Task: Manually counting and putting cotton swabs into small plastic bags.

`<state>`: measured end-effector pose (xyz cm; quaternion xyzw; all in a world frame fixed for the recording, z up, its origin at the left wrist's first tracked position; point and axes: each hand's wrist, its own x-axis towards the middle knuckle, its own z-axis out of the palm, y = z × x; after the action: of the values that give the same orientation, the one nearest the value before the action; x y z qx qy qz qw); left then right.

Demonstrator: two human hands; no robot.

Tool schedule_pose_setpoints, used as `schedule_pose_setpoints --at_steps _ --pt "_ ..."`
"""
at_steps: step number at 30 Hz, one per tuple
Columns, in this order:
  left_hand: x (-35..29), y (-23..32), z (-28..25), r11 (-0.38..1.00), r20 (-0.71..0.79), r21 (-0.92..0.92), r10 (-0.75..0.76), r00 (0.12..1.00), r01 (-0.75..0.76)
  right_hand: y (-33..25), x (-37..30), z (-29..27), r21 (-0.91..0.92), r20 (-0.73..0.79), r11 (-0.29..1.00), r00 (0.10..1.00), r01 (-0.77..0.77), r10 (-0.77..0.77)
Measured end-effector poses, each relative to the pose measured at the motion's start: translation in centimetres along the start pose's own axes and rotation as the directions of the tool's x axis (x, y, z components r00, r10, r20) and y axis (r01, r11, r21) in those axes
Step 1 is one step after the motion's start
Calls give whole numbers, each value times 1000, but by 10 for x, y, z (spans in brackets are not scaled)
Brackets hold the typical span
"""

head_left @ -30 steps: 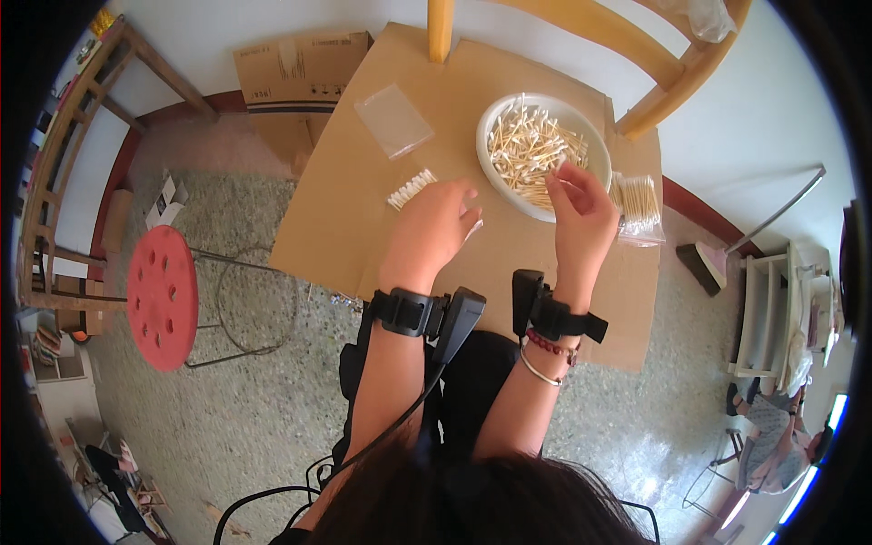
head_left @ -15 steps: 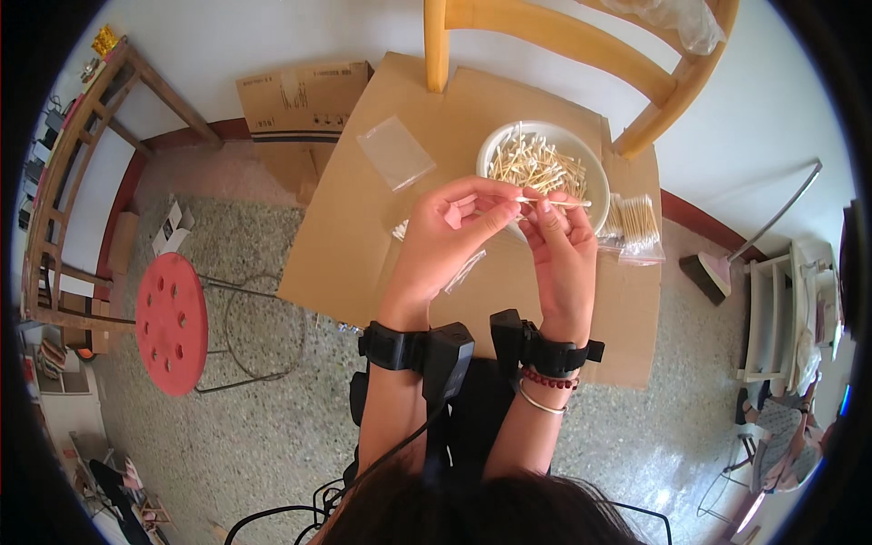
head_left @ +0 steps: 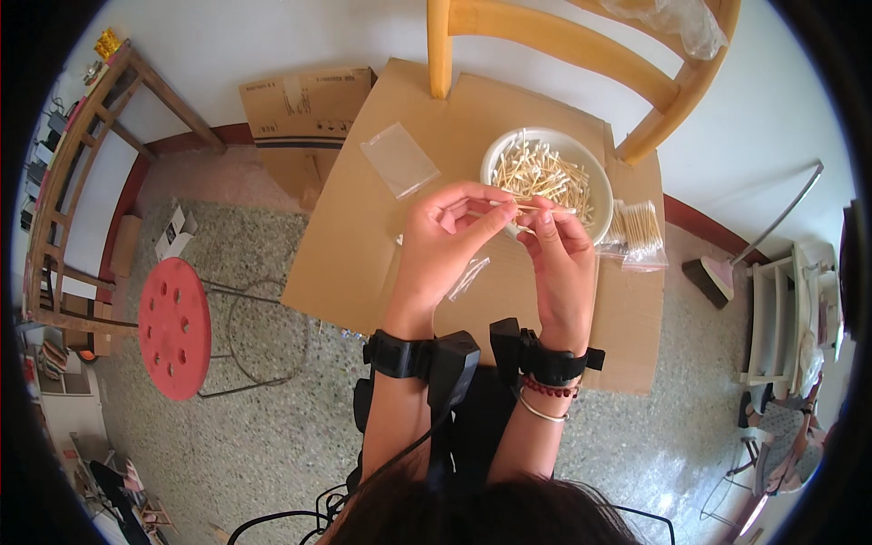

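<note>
Pinching cotton swabs (head_left: 509,209), left hand (head_left: 442,243) and right hand (head_left: 561,259) hide their middles.

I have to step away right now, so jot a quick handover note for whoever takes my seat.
Left hand and right hand: raised over the cardboard sheet, both pinching a few cotton swabs between the fingertips.
White bowl: holds loose swabs.
Filled bag of swabs: lies right of the bowl.
Empty clear bag: lies left of the bowl; another small bag lies under the hands.
Done: one bag filled. Left: many swabs in the bowl.
</note>
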<state>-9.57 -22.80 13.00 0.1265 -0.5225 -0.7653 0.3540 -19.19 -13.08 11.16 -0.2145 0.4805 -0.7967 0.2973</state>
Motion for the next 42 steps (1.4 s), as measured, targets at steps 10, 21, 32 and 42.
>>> schedule_pose_setpoints --at_steps 10,21,32,42 --pt "5 -6 -3 990 -117 126 -48 992 63 -10 14 -3 -281 -238 959 965 37 -107" --pt "1 -12 -17 936 -140 310 -126 982 164 31 48 -51 -854 -225 519 881 28 -417" --pt "4 -16 -13 942 -128 297 -120 984 154 31 49 -20 -960 -183 225 981 -165 -61" --pt "3 -12 -12 937 -139 320 -104 985 144 21 43 -35 -851 -230 520 940 -69 -252"
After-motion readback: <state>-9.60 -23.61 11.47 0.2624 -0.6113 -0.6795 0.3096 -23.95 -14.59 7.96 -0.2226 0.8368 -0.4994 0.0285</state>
